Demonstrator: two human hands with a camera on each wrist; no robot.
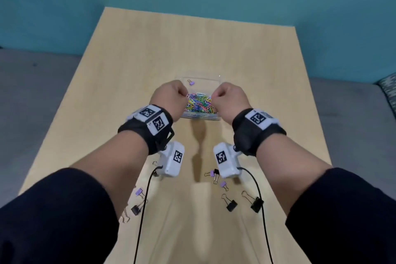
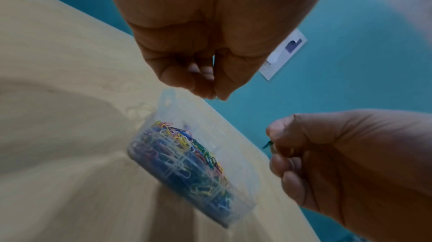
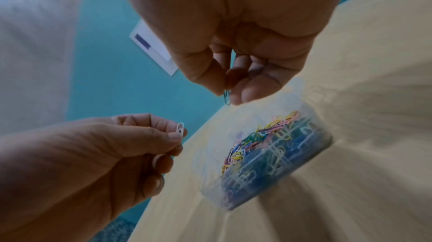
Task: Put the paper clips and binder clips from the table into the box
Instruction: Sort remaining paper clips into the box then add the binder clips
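A clear plastic box [image 1: 200,117] stands mid-table, filled with coloured paper clips [image 1: 199,104], with a purple binder clip [image 1: 191,82] at its far end. Both hands hover just above it. My left hand [image 1: 186,94] pinches a white paper clip [image 3: 180,128] between thumb and forefinger. My right hand [image 1: 213,97] pinches a dark green paper clip [image 3: 226,96], whose tip also shows in the left wrist view [image 2: 267,144]. The box [image 2: 168,177] lies below both hands in the wrist views.
Loose binder clips lie on the near part of the wooden table [image 1: 150,53]: black ones [image 1: 231,205] [image 1: 256,204] [image 1: 136,209] and purple ones [image 1: 223,184] [image 1: 140,192] [image 1: 212,173]. Wrist-camera cables [image 1: 260,199] hang over them. A teal wall stands behind the table.
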